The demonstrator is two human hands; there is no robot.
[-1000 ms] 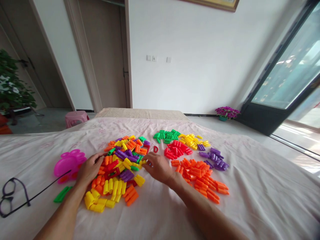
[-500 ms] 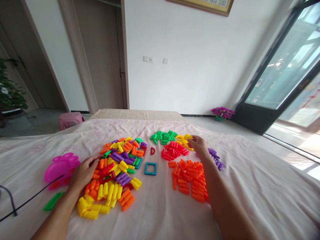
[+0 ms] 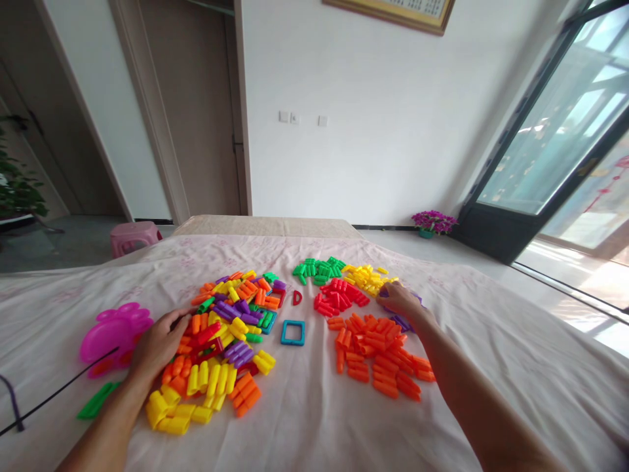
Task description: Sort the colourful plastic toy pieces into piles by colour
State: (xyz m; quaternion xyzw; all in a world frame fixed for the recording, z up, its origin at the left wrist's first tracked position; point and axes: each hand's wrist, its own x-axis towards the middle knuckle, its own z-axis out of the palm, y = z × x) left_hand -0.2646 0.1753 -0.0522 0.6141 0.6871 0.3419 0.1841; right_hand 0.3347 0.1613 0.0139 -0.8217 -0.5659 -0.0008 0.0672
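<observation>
My left hand (image 3: 160,344) rests at the left edge of a mixed heap of plastic toy blocks (image 3: 216,377). Its fingers are loosely bent and apart, with nothing visible held. My right hand (image 3: 403,300) reaches over the purple blocks (image 3: 403,322), fingers bent down and closed around a purple block (image 3: 384,293) at the fingertips; the hand partly hides this group. Close by are the yellow blocks (image 3: 366,278), red blocks (image 3: 340,297) and green blocks (image 3: 319,269). Nearer me, below the right hand, lie orange blocks (image 3: 376,351).
Between the heaps lie a blue square frame (image 3: 293,333) and a red D-shaped piece (image 3: 297,298). On the left are a pink paw-shaped tray (image 3: 101,337), a green piece (image 3: 97,401) and a black cord (image 3: 59,392). A patterned cloth (image 3: 299,419) covers the table.
My right hand has moved from the yellow blocks down and right to the purple ones, uncovering the yellow group. My left hand has barely moved. The view has shifted slightly.
</observation>
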